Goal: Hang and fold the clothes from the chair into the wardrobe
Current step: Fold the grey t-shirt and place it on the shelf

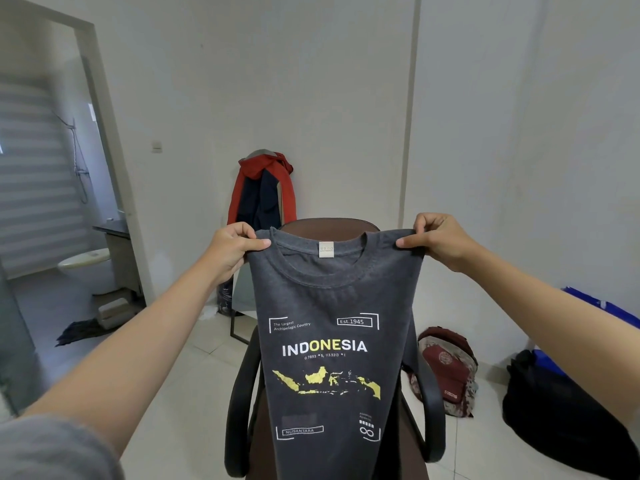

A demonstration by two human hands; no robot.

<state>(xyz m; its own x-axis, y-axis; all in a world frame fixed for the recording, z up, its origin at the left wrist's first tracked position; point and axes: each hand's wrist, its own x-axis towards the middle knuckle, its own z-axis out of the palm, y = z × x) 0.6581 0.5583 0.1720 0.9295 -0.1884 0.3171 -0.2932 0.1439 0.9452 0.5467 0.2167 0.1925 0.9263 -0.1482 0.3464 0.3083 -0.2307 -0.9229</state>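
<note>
Two hands, left hand [231, 249] and right hand [439, 241], each pinch a shoulder of the grey T-shirt [332, 344], which hangs lengthwise straight down before the chair [242, 393], equally near both.

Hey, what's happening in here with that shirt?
A person is holding up a dark grey T-shirt by its shoulders, the left hand pinching one and the right hand the other. It hangs printed side toward the camera, in front of a brown office chair. A red and navy jacket hangs by the wall behind. No wardrobe is in view, so the shirt is neither folded nor hung yet.
</note>
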